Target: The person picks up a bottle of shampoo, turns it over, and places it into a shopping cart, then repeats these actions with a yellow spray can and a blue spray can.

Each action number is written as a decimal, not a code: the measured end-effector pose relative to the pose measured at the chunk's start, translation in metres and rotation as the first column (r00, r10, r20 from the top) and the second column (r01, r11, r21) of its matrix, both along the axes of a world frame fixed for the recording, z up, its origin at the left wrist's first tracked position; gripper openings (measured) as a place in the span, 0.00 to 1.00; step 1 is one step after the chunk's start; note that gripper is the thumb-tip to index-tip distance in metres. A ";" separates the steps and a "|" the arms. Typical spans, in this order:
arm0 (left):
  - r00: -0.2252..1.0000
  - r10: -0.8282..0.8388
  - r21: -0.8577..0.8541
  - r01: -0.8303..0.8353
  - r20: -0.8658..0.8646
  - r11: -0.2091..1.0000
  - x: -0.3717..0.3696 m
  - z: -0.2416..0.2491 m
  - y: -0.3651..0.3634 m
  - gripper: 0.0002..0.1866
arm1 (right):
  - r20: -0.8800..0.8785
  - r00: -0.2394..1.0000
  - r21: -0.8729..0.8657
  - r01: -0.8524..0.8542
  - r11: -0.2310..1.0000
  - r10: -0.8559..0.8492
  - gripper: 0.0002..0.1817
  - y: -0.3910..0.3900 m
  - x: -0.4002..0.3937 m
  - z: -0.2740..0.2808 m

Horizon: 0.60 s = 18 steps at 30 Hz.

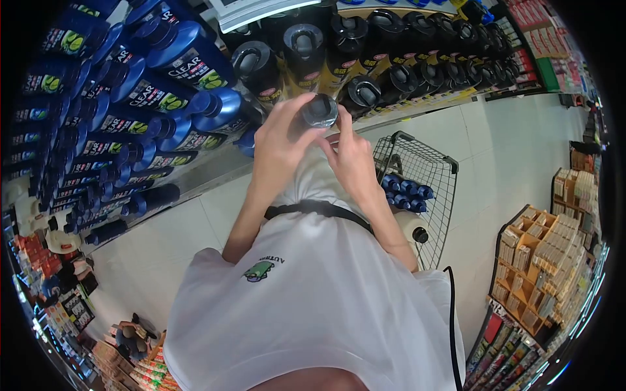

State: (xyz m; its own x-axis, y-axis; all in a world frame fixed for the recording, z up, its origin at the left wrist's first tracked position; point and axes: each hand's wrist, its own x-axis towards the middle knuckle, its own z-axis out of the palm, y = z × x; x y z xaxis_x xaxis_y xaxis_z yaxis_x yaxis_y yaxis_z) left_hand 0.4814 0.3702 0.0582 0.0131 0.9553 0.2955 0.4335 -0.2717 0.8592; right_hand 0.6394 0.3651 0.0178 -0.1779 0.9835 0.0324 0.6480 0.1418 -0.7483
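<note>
Between my two hands is a bottle with a dark cap [320, 109], seen from above, so its body is mostly hidden. My left hand [282, 130] wraps its fingers and thumb round the left side of the bottle. From the right, the fingers of my right hand [347, 144] close against it, thumb near the lower edge of the cap. Just beyond stand similar black-capped bottles [304, 49] with yellow on their fronts, in rows on the shelf. Blue CLEAR pump bottles [189, 62] fill the shelf to the left of my left hand.
A wire shopping cart [440, 195] stands on my right, holding several blue-capped bottles [407, 189] and a white bottle with a black cap [416, 228]. Wooden display shelves [521, 260] stand farther right on the tiled floor [479, 169]. A person [132, 337] is in the lower left.
</note>
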 end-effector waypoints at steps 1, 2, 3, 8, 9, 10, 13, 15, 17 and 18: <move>1.000 0.004 0.003 -0.004 -0.010 1.000 0.000 -0.001 0.001 0.27 | -0.001 1.000 0.007 0.009 1.000 -0.009 0.36 -0.001 0.000 0.001; 1.000 0.008 0.003 -0.008 -0.020 1.000 0.000 -0.001 0.000 0.28 | -0.002 1.000 0.011 0.018 1.000 -0.018 0.36 -0.003 0.001 0.002; 1.000 0.000 -0.008 0.000 -0.011 1.000 0.000 0.001 0.000 0.28 | -0.003 1.000 0.013 0.025 1.000 -0.025 0.36 -0.006 0.001 0.002; 0.999 -0.024 -0.042 0.025 0.037 0.999 -0.001 0.027 -0.013 0.29 | 0.014 1.000 0.156 0.020 0.988 -0.023 0.35 -0.024 0.012 0.045; 0.999 -0.037 -0.020 0.038 0.036 0.999 -0.003 0.036 -0.017 0.29 | 0.032 0.999 0.203 0.002 0.979 -0.009 0.35 -0.027 0.015 0.058; 0.998 -0.051 0.004 0.051 0.033 0.999 -0.005 0.047 -0.021 0.30 | 0.042 0.999 0.278 -0.006 0.961 -0.006 0.34 -0.029 0.018 0.069; 0.989 -0.132 0.120 0.124 0.061 0.985 -0.011 0.066 -0.023 0.30 | 0.095 0.995 0.489 -0.051 0.871 0.006 0.36 -0.032 0.029 0.094; 0.973 -0.199 0.159 0.179 0.115 0.971 -0.011 0.077 -0.020 0.31 | -0.047 0.998 0.530 -0.003 0.848 0.034 0.41 -0.029 0.028 0.103; 0.943 -0.265 0.141 0.241 0.199 0.960 -0.002 0.089 -0.016 0.31 | -0.301 0.952 0.365 0.055 0.930 0.062 0.51 -0.038 0.027 0.092; 0.936 -0.282 0.127 0.260 0.209 0.957 0.004 0.092 -0.014 0.32 | -0.361 0.931 0.384 0.099 0.918 0.051 0.52 -0.042 0.025 0.084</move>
